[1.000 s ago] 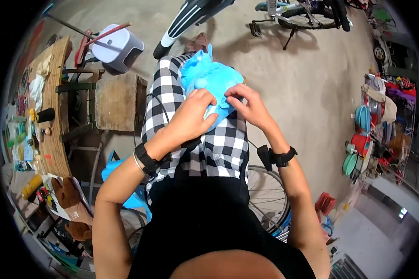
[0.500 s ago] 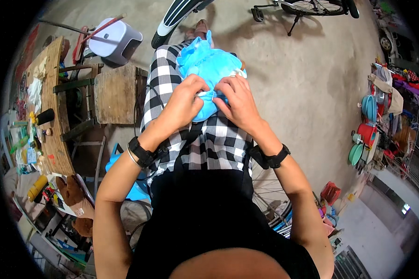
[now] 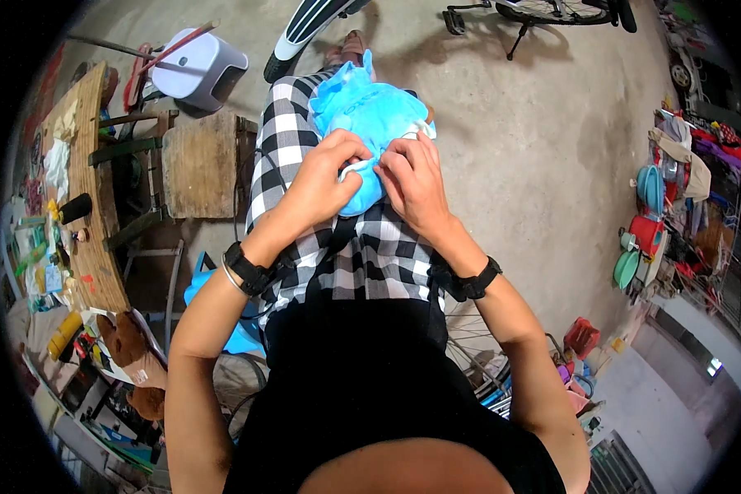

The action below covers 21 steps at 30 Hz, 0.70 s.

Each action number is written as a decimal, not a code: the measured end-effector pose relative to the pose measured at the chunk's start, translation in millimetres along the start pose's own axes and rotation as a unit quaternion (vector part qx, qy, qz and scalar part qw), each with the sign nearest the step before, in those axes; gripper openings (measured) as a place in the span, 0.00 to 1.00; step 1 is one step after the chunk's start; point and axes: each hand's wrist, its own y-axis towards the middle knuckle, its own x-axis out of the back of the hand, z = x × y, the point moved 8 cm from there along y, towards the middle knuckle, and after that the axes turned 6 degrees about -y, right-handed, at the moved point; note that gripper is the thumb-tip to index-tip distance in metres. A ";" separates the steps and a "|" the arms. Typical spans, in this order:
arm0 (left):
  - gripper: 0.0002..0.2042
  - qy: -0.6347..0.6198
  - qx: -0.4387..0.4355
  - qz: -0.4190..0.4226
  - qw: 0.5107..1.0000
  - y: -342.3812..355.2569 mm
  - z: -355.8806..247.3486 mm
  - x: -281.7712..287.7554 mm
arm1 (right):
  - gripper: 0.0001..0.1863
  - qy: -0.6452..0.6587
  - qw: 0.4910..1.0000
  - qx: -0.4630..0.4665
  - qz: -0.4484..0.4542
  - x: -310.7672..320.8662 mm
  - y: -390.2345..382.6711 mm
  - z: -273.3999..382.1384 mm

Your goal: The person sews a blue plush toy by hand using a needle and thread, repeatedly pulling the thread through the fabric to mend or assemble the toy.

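Note:
Across my lap, on black-and-white checked trousers (image 3: pixel 273 185), lies a bright blue piece of soft fabric (image 3: pixel 370 111) with frilled edges and some white showing. Its exact kind is unclear; it looks like a small stuffed or sewn cloth item. My left hand (image 3: pixel 325 177) pinches its near left edge, thumb and fingers closed on the cloth. My right hand (image 3: pixel 416 181) pinches the fabric just beside it, fingertips nearly meeting the left ones. Whatever small detail sits between the fingertips is hidden.
On the left are a wooden seat (image 3: pixel 202 170), a wooden table (image 3: pixel 90 189) with odds and ends, and a white plastic stool (image 3: pixel 198 70). A bicycle (image 3: pixel 552 12) stands ahead. Basins (image 3: pixel 650 191) and cloths line a rack at right. Brown plush pieces (image 3: pixel 123 337) lie at lower left.
My right hand has turned slightly, its fingers drawn closer together on the fabric. The left hand still grips the near left edge, with more white lining showing there.

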 end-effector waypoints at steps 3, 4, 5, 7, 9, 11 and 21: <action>0.11 0.000 0.003 -0.001 1.000 -0.2 1.7 -2.2 | 0.09 0.022 1.000 -0.006 -0.009 4.1 -0.1 -0.8; 0.10 0.001 -0.001 -0.003 1.000 0.0 1.8 -2.6 | 0.09 0.033 0.999 -0.012 -0.014 5.4 -0.7 -1.8; 0.10 0.001 -0.002 -0.005 1.000 0.8 0.1 -3.3 | 0.09 0.033 0.999 -0.011 -0.013 5.5 -2.0 -2.5; 0.07 -0.016 -0.014 -0.019 1.000 2.6 -6.0 -4.7 | 0.09 0.067 0.997 -0.024 -0.027 7.9 -5.6 -7.2; 0.06 -0.014 -0.025 -0.015 0.999 5.7 -7.2 -6.8 | 0.09 0.069 0.997 -0.021 -0.029 10.9 -5.9 -7.7; 0.06 -0.012 -0.034 -0.013 0.999 7.0 -5.9 -7.7 | 0.08 0.072 0.997 -0.018 -0.030 14.1 -5.4 -3.9; 0.04 0.002 -0.041 -0.037 0.998 3.2 6.8 0.9 | 0.06 0.187 0.974 -0.069 -0.113 64.5 3.2 17.2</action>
